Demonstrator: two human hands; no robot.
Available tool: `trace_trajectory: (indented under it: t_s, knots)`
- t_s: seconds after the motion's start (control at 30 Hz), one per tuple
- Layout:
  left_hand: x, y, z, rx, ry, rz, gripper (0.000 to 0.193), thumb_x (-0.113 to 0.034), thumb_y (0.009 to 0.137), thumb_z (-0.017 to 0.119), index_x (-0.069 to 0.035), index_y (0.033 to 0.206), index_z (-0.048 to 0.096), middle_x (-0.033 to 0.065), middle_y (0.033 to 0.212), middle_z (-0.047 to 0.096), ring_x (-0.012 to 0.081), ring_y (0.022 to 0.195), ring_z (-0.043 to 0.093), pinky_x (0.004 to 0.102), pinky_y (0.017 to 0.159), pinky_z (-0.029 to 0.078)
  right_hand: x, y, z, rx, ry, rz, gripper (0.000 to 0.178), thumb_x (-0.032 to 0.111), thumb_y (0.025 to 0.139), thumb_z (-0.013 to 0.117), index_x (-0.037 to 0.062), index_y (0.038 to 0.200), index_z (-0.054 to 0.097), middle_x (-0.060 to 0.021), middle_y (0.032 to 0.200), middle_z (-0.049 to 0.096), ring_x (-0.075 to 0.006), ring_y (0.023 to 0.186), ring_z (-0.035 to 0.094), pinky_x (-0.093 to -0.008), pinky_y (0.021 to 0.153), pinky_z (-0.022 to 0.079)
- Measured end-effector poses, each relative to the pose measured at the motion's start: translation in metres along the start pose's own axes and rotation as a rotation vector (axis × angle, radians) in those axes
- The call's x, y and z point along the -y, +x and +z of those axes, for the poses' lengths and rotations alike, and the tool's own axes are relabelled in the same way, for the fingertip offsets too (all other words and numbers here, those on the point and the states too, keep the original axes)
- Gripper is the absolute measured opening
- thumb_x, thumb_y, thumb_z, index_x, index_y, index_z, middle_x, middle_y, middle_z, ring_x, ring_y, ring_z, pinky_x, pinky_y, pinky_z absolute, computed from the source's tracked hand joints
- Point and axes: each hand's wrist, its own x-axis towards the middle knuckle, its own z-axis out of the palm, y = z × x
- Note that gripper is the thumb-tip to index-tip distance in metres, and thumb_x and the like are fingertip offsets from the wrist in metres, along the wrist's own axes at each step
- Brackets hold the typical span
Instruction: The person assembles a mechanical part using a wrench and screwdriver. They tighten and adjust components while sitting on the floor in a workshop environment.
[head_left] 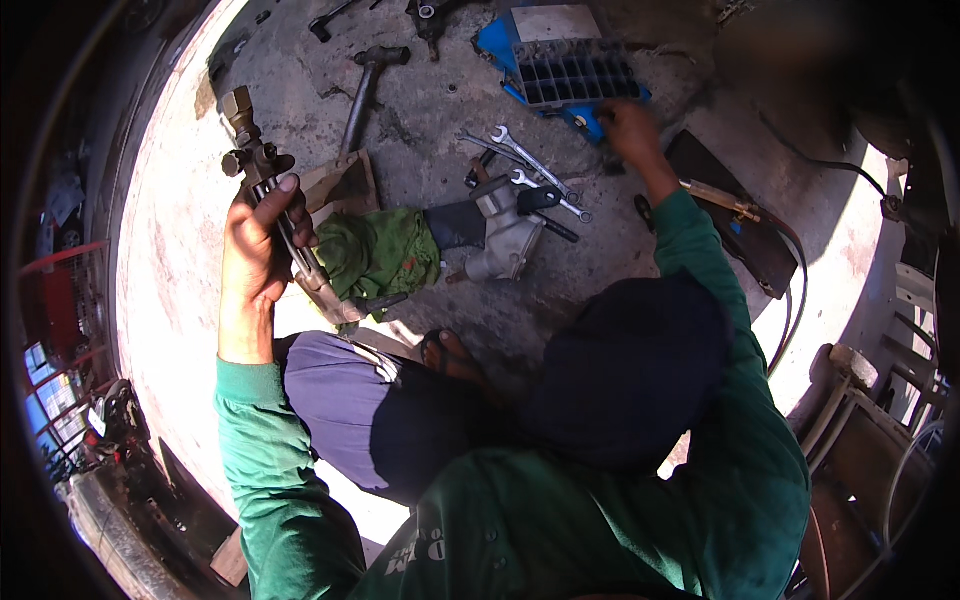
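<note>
Metal torch handle (309, 268) within a curled left hand (254, 235), right hand (632, 134) (grip unclear) at the blue case (583, 121)

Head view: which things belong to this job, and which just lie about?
Likely involved:
metal torch with brass nut, left grip
blue plastic case with dark compartment tray, right grip at edge

Apparently lying about:
silver steel wrenches
dark T-shaped metal tool
green cloth

The organizer (570, 76) is blue and black, the rag (392, 248) green.
</note>
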Motion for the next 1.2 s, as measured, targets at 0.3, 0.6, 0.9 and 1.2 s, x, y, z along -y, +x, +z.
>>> trace_trajectory:
  t_s: [0.3,0.6,0.9,1.2]
  knots:
    - [0.011,-0.021,-0.009,0.145,-0.235,0.01,0.038,-0.034,0.097,0.067,-0.006,0.118,0.052,0.0049,0.073,0.052,0.0143,0.053,0.053,0.0294,0.05,0.048,-0.018,-0.105,-0.025,0.386,-0.312,0.282,0.025,0.017,0.082,0.071,0.0015,0.1,0.066,-0.0228,0.105,0.068,-0.0424,0.1,0.065,-0.0509,0.085,0.053]
    - [-0.01,0.006,0.023,0.316,-0.53,-0.009,0.076,-0.084,0.089,0.038,-0.013,0.112,0.053,0.0095,0.07,0.054,0.0205,0.05,0.054,0.0373,0.052,0.053,-0.006,-0.133,-0.017,0.366,-0.344,0.291,0.03,0.001,0.081,0.061,0.0012,0.111,0.057,-0.0276,0.11,0.062,-0.0458,0.099,0.064,-0.0531,0.084,0.052]
    - [-0.013,0.008,0.025,0.086,-0.48,0.085,0.077,-0.081,0.089,0.045,-0.008,0.106,0.061,0.0088,0.081,0.06,0.0216,0.069,0.063,0.0377,0.065,0.055,0.058,-0.102,-0.105,0.709,-0.337,0.263,0.038,0.009,0.079,0.069,0.0002,0.116,0.063,-0.0223,0.107,0.069,-0.0315,0.099,0.069,-0.0424,0.085,0.053]
    - [-0.022,0.03,0.008,0.082,-0.583,0.155,0.08,-0.085,0.084,0.046,-0.012,0.114,0.061,0.0077,0.084,0.06,0.0221,0.068,0.061,0.0388,0.061,0.052,0.187,-0.073,-0.239,0.155,0.911,-0.066,0.053,0.009,0.077,0.075,0.0003,0.127,0.057,-0.0132,0.096,0.066,-0.019,0.085,0.065,-0.0315,0.073,0.053]
